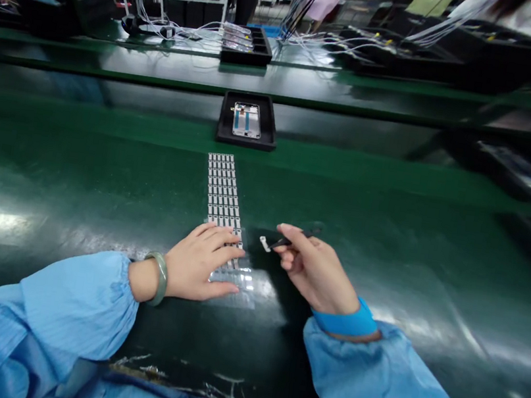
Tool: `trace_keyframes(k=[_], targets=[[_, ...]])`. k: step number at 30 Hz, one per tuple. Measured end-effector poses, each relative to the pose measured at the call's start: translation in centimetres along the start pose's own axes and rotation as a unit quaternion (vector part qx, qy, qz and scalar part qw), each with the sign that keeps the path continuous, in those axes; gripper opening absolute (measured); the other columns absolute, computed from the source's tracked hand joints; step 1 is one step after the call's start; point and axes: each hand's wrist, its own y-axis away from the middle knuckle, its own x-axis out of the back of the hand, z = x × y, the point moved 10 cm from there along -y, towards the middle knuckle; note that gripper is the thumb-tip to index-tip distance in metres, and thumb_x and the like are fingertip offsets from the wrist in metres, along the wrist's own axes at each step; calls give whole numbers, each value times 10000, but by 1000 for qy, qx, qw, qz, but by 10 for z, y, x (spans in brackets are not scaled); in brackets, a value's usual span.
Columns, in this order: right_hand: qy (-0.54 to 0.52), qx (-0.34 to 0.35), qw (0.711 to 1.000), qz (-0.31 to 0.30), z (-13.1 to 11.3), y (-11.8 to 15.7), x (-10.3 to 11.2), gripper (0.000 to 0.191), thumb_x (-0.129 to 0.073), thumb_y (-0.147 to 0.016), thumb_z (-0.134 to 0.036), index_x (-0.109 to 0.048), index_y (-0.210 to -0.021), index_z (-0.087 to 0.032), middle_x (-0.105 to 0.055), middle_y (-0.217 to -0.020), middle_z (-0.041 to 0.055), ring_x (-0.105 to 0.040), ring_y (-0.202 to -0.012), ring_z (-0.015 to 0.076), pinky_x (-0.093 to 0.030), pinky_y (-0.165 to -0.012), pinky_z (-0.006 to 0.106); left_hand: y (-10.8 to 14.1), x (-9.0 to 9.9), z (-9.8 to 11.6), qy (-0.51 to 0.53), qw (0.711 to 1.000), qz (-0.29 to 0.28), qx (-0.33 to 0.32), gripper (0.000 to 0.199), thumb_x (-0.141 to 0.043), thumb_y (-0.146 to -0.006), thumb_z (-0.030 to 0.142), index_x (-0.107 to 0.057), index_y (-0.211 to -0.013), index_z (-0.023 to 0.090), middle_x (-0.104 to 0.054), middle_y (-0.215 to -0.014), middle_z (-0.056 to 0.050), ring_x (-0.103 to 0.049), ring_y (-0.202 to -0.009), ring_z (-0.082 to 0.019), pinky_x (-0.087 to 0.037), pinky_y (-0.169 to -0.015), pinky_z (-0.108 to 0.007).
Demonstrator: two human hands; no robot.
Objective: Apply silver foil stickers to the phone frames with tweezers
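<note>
My left hand (203,261) lies flat, fingers spread, on the lower part of a clear sheet (224,189) that carries rows of small pale pieces. To its right, my right hand (312,266) is closed around dark tweezers (283,243). At the tweezers' tip is a small white piece (265,244), held just above the green surface, apart from the sheet. The palm side of my left hand and the part of the sheet under it are hidden.
Beyond the sheet, a black tray (270,140) holds a phone frame (247,120). A raised shelf (165,66) crosses behind, bearing a black box (262,49), cables and more trays. Dark trays (523,172) stand at right. Other people are at the back.
</note>
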Motion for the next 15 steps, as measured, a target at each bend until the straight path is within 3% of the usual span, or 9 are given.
trace_keyframes(k=[4,8,11,13,15], targets=[[-51,28,997,58,-17,-5,20,107,-589,-851,-117,-601,-745,-109,-589,-563,27,-459,-377,45,-418,-341,88,5,2,48,-14,996,-12,-90,541,-452,-890,516,-484,-1257,119,-425,-1385,-145,-261,-1357,-270,-202,-1116,-475],[-63,43,994,76,-26,-6,29,145,-556,-884,-118,-573,-741,-127,-573,-571,4,-438,-381,34,-416,-348,79,35,-24,110,-63,976,-87,-190,696,-311,-907,602,-410,-1322,52,-407,-1398,-170,-295,-1338,-283,-170,-1116,-533],[-59,47,995,69,-29,-3,25,128,-577,-891,-144,-573,-764,-125,-574,-613,8,-442,-413,24,-409,-384,69,60,-39,126,-123,968,-105,-192,480,-329,-966,373,-440,-1305,51,-433,-1385,-145,-361,-1299,-274,-242,-1101,-513],[-51,46,996,61,-30,-1,23,125,-608,-881,-174,-577,-770,-125,-571,-645,16,-453,-447,17,-408,-420,70,74,-36,132,-126,969,-72,-198,356,-369,-948,216,-519,-1235,67,-489,-1341,-119,-423,-1254,-262,-305,-1085,-451],[-46,37,996,65,-28,0,24,132,-620,-872,-176,-572,-756,-133,-560,-651,24,-454,-459,15,-399,-422,74,85,-29,134,-95,974,-36,-204,283,-403,-926,175,-615,-1089,83,-584,-1232,-93,-503,-1173,-231,-357,-1063,-364]])
